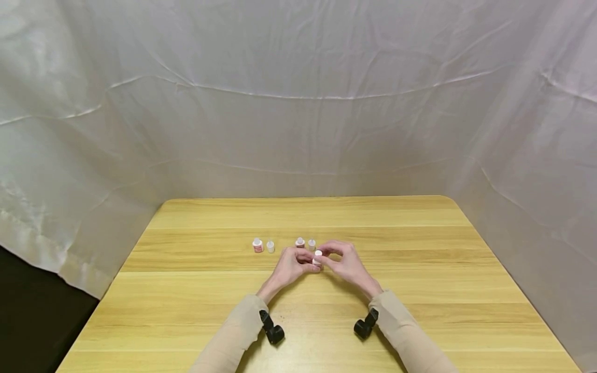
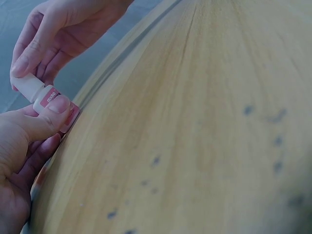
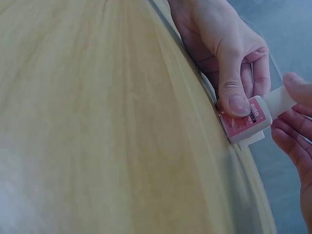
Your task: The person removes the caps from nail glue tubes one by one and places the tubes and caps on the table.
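A small white bottle [image 1: 317, 263] with a pink label stands at the middle of the table between both hands. My left hand [image 1: 290, 267] grips its labelled body between thumb and fingers; in the right wrist view the thumb presses on the bottle's label [image 3: 239, 126]. My right hand [image 1: 349, 265] pinches the white cap [image 2: 29, 87] on top of that bottle. Just beyond the hands stand another pink-labelled bottle [image 1: 300, 243], its neck bare, and a white cap [image 1: 312, 245] with a thin stem pointing up.
Farther left are another uncapped bottle [image 1: 258, 246] and its neighbouring white cap [image 1: 270, 247], side by side. The wooden table [image 1: 396, 233] ends at a pale curtain [image 1: 298, 145] behind and at the sides. Black wrist cameras [image 1: 275, 334] hang from both sleeves.
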The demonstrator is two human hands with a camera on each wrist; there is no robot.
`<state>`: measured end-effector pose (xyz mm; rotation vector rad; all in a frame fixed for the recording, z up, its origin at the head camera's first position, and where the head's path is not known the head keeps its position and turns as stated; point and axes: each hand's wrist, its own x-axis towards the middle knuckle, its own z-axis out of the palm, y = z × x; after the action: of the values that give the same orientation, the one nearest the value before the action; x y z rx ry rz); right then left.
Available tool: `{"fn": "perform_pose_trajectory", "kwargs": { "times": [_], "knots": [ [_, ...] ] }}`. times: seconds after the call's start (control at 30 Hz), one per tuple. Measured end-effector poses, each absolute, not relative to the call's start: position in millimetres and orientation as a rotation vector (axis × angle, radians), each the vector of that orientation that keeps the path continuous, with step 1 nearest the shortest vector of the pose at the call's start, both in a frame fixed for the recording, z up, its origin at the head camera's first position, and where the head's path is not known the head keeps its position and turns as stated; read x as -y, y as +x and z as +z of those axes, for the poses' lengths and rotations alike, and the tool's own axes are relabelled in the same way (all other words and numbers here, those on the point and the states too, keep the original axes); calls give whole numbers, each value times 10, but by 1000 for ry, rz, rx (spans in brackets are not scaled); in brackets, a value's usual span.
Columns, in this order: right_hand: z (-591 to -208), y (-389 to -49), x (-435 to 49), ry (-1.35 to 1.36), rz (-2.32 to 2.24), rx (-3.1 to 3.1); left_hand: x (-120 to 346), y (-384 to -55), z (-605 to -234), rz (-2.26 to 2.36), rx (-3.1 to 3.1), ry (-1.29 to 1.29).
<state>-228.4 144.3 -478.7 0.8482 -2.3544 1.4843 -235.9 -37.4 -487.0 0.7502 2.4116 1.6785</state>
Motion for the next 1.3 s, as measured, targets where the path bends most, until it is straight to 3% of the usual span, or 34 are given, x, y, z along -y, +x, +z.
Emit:
{"fn": "perform_pose_trajectory", "kwargs": {
  "times": [0.27, 1.3],
  "knots": [
    [-4626, -2188, -1423, 855, 1496, 2331, 377, -2362, -4881, 1686, -2394, 745],
    [-4637, -2182, -1445, 839, 1582, 2328, 360, -2353, -4876, 1693, -2400, 731]
  ]
}}
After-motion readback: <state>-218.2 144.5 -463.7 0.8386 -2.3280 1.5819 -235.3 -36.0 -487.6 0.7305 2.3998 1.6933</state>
